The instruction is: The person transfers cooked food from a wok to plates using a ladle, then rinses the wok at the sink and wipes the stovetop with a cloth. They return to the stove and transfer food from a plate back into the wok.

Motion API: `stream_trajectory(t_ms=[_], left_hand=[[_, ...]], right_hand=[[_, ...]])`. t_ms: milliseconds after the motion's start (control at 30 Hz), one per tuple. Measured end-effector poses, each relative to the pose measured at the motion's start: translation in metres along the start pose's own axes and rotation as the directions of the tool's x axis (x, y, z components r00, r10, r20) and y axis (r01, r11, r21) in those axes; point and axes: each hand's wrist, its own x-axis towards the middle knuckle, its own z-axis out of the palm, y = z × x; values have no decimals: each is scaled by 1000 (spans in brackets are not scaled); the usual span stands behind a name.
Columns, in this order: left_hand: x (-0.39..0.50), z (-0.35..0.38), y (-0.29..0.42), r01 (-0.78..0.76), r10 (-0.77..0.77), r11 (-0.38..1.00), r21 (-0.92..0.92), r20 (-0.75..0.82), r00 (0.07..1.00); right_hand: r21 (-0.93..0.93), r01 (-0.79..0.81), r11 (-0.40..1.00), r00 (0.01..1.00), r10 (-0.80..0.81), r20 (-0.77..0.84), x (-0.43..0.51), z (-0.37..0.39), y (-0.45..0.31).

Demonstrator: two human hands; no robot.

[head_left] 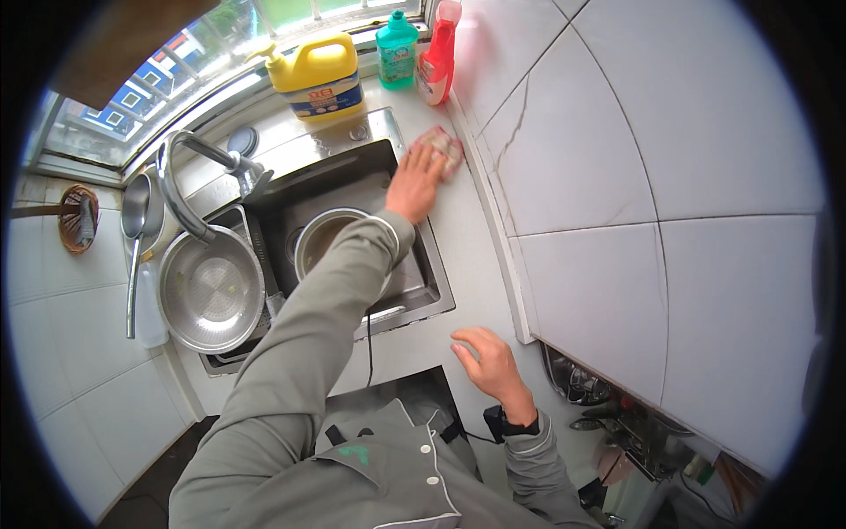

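Note:
My left hand (415,182) presses flat, fingers forward, on a red-and-white cloth (441,153) on the white countertop (466,264), between the sink and the tiled wall. Part of the cloth is hidden under the fingers. Over the near counter my right hand (490,364) hovers with nothing in it, thumb and fingers slightly curled and apart. A metal pot (324,241) stands in the stainless steel sink (433,291), partly covered by my left sleeve. Beside it, a perforated metal colander (213,291) rests over the sink's left side.
A chrome faucet (173,178) arches above the colander. Along the window side stand a yellow pump jug (317,79), a green bottle (396,56) and a red spray bottle (437,63). A metal ladle (135,218) lies at left. A black cord (370,350) crosses the front edge.

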Motion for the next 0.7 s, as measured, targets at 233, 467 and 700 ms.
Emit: stream_trajectory(t_ms=[233, 467, 700], left_hand=[[-68, -29, 8, 54, -56, 995, -81, -17, 998], [-196, -103, -11, 559, -511, -489, -670, 739, 438], [-236, -82, -72, 676, -793, -443, -588, 610, 10]], right_hand=[[59, -9, 998, 1000, 8, 25, 62, -8, -14], [101, 125, 987, 986, -135, 98, 172, 90, -3], [-442, -29, 896, 895, 220, 388, 244, 222, 60]])
